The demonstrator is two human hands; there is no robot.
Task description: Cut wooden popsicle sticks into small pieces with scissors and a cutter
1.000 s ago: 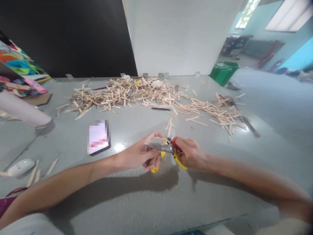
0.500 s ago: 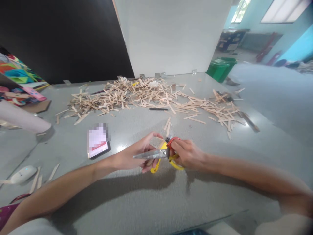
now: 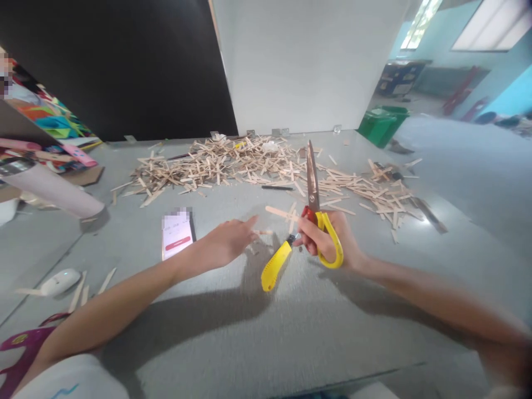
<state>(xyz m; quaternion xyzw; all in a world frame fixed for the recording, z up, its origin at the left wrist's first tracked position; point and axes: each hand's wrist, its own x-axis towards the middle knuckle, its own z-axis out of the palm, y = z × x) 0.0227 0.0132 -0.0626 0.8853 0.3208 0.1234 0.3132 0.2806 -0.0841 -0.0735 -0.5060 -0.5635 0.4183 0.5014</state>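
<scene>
My right hand (image 3: 326, 233) is closed around scissors (image 3: 313, 191) with red and yellow handles, their rusty blades upright and together. From its fingertips a flat wooden stick (image 3: 278, 212) points left. My left hand (image 3: 226, 242) is left of it, knuckles up, index finger stretched out and slightly blurred. A short piece of wooden stick (image 3: 264, 232) juts from its lower fingers, whose grip is partly hidden. Between the hands a yellow utility knife (image 3: 276, 266) lies on the grey table (image 3: 249, 332), its dark upper end by my right fingers. Loose sticks (image 3: 293, 219) lie behind it.
A wide pile of wooden sticks (image 3: 216, 163) lies along the back, by a white panel (image 3: 307, 66). At left are a phone (image 3: 178, 233), a white mouse (image 3: 60, 282) and a pale bottle (image 3: 62, 191). Beyond the table stands a green bin (image 3: 382, 126).
The scissors have swung from pointing left across my left hand to pointing up. My left hand has drawn back left, off the utility knife. The view has shifted slightly.
</scene>
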